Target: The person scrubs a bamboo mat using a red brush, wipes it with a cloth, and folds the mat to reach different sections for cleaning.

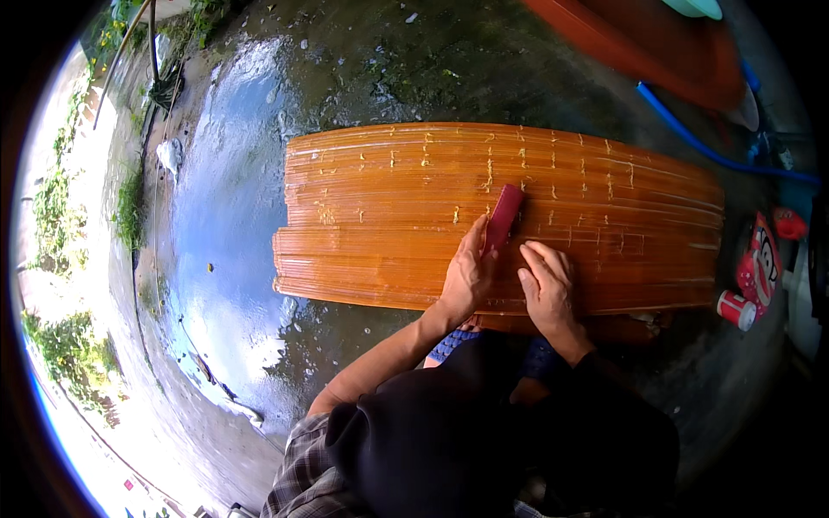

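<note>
An orange-brown slatted mat, apparently bamboo (388, 259), lies crosswise before me, its slats running left to right. Short pale tufts of string or fibre dot its surface in rows. My left hand (469, 269) holds a flat dark-red block (503, 217) against the mat near its middle. The block stands out beyond my fingertips, tilted up to the right. Just to the right, my right hand (549, 281) rests on or just over the mat near its close edge, fingers slightly bent and apart, with nothing seen in it. The palm side of each hand is hidden.
Wet ground (233, 194) surrounds the mat. At the upper right are a large red-brown basin (686, 58) and a blue hose (686, 133). A red-and-white can (736, 310) and a pink printed packet (763, 265) lie off the mat's right end. Plants grow along the left.
</note>
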